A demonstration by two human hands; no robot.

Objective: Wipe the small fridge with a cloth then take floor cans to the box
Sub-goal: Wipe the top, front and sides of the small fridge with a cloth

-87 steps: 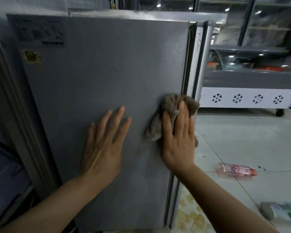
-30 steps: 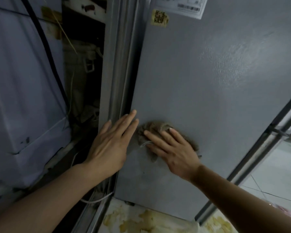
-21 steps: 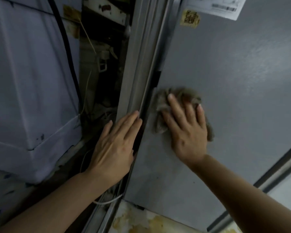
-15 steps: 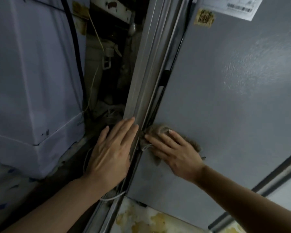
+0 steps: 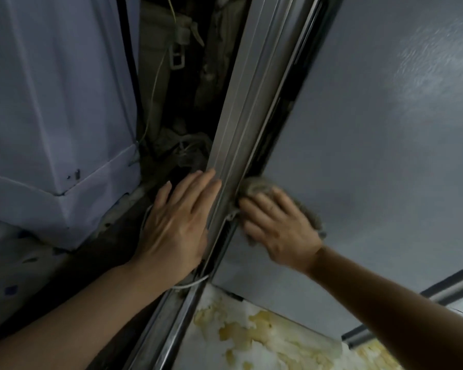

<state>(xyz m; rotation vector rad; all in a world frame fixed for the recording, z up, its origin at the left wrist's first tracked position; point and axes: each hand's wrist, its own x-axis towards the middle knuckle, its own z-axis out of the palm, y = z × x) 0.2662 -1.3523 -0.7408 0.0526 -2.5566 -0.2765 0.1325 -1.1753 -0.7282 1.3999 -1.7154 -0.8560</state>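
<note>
The small fridge (image 5: 358, 156) fills the right half of the view as a grey textured side panel. My right hand (image 5: 278, 225) lies flat on that panel near its lower left edge and presses a brown-grey cloth (image 5: 259, 186) against it; only the cloth's rim shows past the fingers. My left hand (image 5: 178, 225) rests flat, fingers together, on the metal frame post (image 5: 251, 102) just left of the fridge edge, holding nothing. No cans are in view.
A pale cabinet (image 5: 56, 102) stands at the left. Between it and the post is a dark gap with cables and clutter (image 5: 177, 62). A stained white and yellow floor sheet (image 5: 265, 340) lies below the fridge. A white cord (image 5: 190, 284) runs under my left wrist.
The view has shifted left and down along the fridge side. My right hand has wiped the cloth up and back down to the panel's left edge. My left hand moved from the panel onto the post.
</note>
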